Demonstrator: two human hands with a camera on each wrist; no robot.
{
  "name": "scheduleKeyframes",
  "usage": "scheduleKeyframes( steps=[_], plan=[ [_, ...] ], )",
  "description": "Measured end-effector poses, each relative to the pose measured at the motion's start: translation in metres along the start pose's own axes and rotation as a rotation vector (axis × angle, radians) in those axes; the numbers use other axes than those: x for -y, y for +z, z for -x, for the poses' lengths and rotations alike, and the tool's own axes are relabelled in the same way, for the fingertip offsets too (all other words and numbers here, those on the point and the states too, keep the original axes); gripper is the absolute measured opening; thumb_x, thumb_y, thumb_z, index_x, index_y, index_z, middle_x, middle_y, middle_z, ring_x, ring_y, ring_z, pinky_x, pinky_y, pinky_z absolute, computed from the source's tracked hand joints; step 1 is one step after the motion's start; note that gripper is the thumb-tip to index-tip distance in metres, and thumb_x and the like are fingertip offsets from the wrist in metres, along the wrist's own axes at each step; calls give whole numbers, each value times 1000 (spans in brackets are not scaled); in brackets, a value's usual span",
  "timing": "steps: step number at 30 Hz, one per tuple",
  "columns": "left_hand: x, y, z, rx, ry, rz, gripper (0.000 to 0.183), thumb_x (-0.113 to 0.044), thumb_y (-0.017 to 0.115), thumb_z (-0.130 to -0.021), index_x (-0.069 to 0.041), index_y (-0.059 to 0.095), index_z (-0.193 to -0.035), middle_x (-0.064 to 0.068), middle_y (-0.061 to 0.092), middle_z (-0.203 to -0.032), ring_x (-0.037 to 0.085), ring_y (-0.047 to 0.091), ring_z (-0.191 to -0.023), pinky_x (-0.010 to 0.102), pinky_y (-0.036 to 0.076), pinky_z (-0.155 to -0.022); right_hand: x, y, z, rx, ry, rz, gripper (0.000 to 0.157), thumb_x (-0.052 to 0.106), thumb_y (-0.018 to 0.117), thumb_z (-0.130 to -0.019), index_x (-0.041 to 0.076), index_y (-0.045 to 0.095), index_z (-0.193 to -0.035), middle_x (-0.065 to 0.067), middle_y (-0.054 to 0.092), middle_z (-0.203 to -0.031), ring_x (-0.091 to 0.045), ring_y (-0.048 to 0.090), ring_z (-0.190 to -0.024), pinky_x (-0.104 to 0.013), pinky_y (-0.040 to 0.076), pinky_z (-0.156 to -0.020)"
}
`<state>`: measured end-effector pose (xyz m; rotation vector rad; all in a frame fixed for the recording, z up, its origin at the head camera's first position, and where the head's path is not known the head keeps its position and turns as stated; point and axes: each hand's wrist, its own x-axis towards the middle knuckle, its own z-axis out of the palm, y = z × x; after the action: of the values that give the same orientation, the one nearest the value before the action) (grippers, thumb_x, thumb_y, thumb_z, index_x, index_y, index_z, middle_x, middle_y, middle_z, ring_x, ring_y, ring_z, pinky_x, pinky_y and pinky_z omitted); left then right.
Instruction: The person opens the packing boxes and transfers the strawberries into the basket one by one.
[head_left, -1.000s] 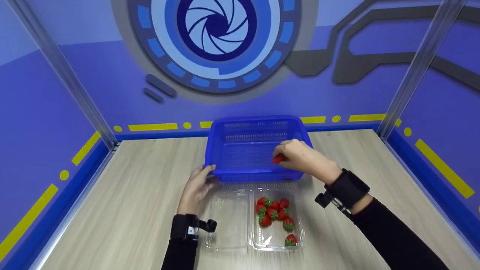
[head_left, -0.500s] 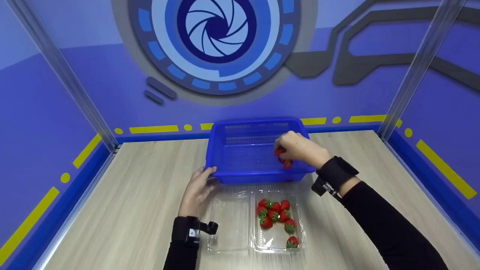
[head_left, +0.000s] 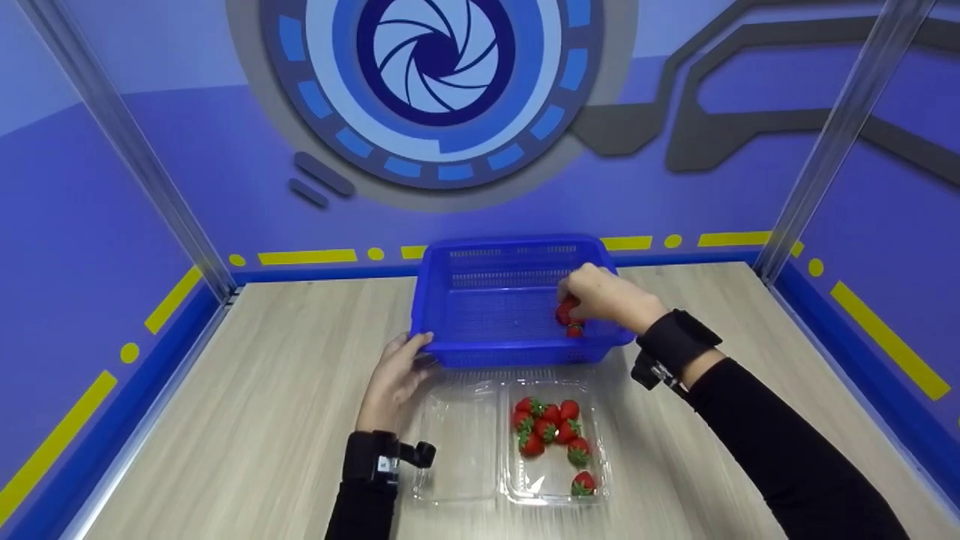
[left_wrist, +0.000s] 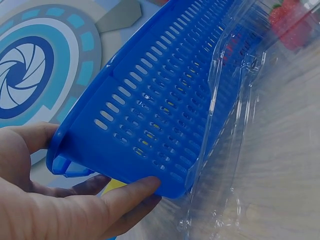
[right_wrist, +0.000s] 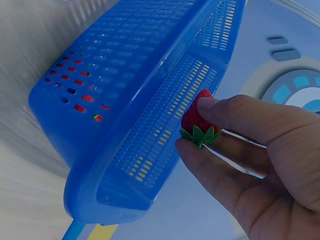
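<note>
A blue plastic basket (head_left: pixel 480 354) with slotted walls stands at the back of the table. My left hand (head_left: pixel 391 381) grips its front left corner, thumb over the rim and fingers below, as the left wrist view shows. Over the basket's right side, my right hand (head_left: pixel 606 296) pinches a red strawberry (right_wrist: pixel 199 114), its green leaves pointing down in the right wrist view. Below that hand another strawberry (head_left: pixel 574 331) lies inside the basket; red also shows through the wall slots. In front, a clear plastic clamshell box (head_left: pixel 459 457) lies open, with several strawberries (head_left: pixel 546 430) in its right half.
The wooden table (head_left: pixel 285 390) is bounded by a printed blue back wall (head_left: pixel 180 172) and side walls with metal corner posts. The clamshell's lid half lies to the left, close to my left wrist. A single strawberry (head_left: pixel 583 483) sits near the box's front right corner.
My right hand has shifted slightly farther into the basket, then a little right, still pinching a strawberry. A strawberry inside the basket has come into view. My left hand stays at the corner.
</note>
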<state>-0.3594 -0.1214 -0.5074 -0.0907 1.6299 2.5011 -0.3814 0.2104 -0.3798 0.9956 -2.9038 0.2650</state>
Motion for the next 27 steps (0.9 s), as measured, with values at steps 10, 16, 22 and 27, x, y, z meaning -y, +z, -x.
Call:
scheduleKeyframes(
  steps=[10,16,22,27],
  plan=[
    [0,0,3,11,-7,-14,47,-10,52,-105,10,37,-144,30,51,-134,33,58,-113,56,41,-112,1,5,2,-8,-4,-36,9,-3,76,-83,1,75,-90,-9,74,-87,-16,65,-73,-35,58,-66],
    [-2,0,1,25,-7,-9,52,-8,51,-104,12,31,-147,36,42,-143,35,56,-117,58,38,-114,1,5,0,-1,-5,-13,13,-3,76,-82,2,75,-93,-8,73,-87,-20,67,-77,-36,59,-68],
    [-3,0,1,25,-11,-3,53,-7,50,-104,12,30,-149,38,41,-145,39,53,-123,59,37,-114,3,5,-1,19,26,-19,15,-2,75,-84,2,75,-98,-10,74,-91,-21,68,-79,-36,59,-69],
    [-3,-1,1,24,-12,-4,53,-7,49,-104,13,30,-148,38,41,-145,39,53,-123,59,37,-114,3,5,-1,8,19,-22,15,-3,74,-83,1,74,-97,-10,74,-91,-21,68,-79,-36,59,-69]
  ],
)
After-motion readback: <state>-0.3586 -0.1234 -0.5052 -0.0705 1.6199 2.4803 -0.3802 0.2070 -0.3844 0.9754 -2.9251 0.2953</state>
